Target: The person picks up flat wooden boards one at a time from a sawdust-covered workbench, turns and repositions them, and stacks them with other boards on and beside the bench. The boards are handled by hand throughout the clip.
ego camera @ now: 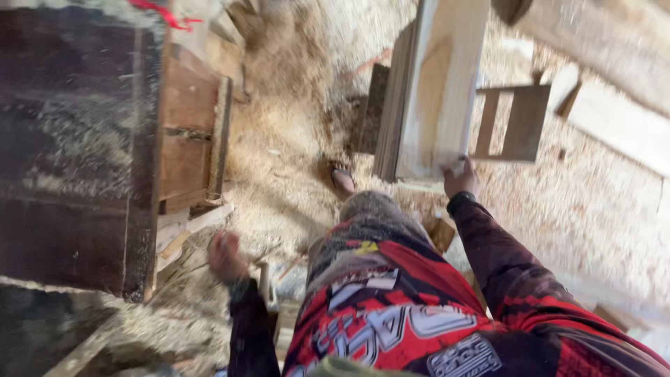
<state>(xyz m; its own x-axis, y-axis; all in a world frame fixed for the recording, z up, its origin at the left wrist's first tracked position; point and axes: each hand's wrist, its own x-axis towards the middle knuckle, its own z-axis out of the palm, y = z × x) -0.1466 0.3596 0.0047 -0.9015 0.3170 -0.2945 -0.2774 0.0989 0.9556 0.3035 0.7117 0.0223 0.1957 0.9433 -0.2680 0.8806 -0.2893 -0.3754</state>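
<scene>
Right grip (459, 179) on pale plank (447, 91)

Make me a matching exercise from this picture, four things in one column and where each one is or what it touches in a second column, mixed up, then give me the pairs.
Things:
1. Right hand
2. Left hand
3. Sandalled foot
4. Small wooden frame

Places:
A. On the sawdust floor, just left of the stacked boards
B. On the lower end of the pale upright board
C. Lying on sawdust, right of the upright board
D. Low beside the dark workbench, blurred

Pairs: 1-B, 2-D, 3-A, 4-C
</scene>
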